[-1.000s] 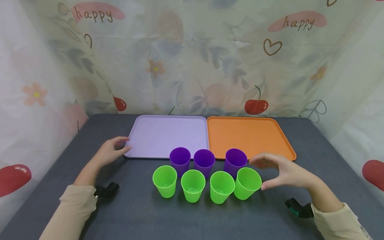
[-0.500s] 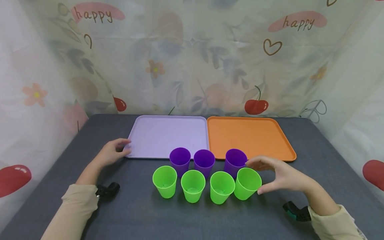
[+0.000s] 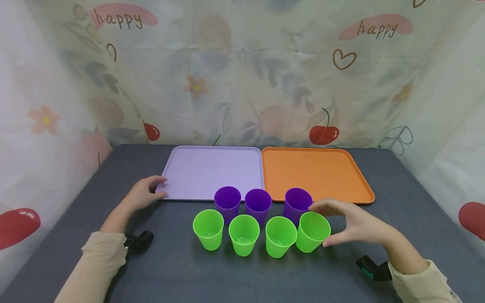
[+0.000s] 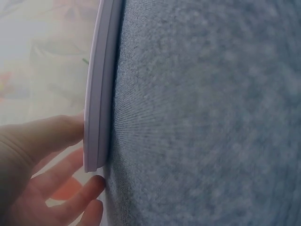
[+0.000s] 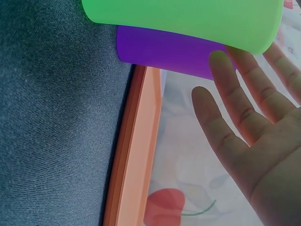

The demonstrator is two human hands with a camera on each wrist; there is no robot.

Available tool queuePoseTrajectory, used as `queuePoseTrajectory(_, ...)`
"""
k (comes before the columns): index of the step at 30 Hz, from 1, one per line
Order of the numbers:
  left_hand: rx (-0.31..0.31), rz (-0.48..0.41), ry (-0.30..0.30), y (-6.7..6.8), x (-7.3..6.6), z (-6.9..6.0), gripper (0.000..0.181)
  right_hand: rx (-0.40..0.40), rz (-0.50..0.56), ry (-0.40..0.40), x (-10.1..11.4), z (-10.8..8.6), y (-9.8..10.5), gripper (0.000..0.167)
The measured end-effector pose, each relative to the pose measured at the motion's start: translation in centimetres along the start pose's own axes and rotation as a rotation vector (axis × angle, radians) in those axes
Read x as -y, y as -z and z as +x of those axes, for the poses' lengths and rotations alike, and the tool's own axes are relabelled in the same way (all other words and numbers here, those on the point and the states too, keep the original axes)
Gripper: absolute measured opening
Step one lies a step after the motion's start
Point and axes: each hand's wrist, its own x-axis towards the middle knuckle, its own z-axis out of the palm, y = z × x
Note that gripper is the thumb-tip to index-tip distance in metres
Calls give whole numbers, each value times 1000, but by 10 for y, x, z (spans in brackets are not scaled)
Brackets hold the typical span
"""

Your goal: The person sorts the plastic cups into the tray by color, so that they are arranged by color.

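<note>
Four-sided lavender tray (image 3: 212, 168) lies flat, and my left hand (image 3: 142, 193) is at its near left corner. In the left wrist view the thumb (image 4: 66, 131) meets the tray's rim (image 4: 99, 94), with loosely bent fingers beside the corner. My right hand (image 3: 356, 219) is spread around the right side of the rightmost green cup (image 3: 312, 235), thumb in front and fingers behind; a firm grip is not visible. The right wrist view has its fingers (image 5: 235, 96) extended near that green cup (image 5: 188, 19) and a purple cup (image 5: 164, 49) behind it.
Several green cups, including the leftmost green cup (image 3: 208, 231), stand upright in a front row. Behind them are purple cups: a left one (image 3: 227, 206), a middle one (image 3: 258, 206) and a right one (image 3: 297, 204). An orange tray (image 3: 314, 172) adjoins the lavender tray.
My right hand has moved left, closer around the rightmost green cup. My left hand has shifted slightly right and nearer at the lavender tray's corner. Cups and trays look unmoved.
</note>
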Motion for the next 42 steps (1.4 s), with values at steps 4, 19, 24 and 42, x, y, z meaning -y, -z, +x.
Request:
queuePoseTrajectory(4, 6, -11, 15, 0, 0, -1, 48, -14, -15, 1, 1, 0, 0, 67)
queuePoseTrajectory(19, 13, -26, 31, 0, 0, -1, 51, -27, -44, 3, 15, -2, 13, 63)
queuePoseTrajectory(24, 17, -25, 36, 0, 0, 0, 52, -27, -54, 7, 25, 0, 22, 63)
queuePoseTrajectory(42, 22, -20, 37, 2, 0, -2, 52, -19, -140, 143, 49, 22, 55, 67)
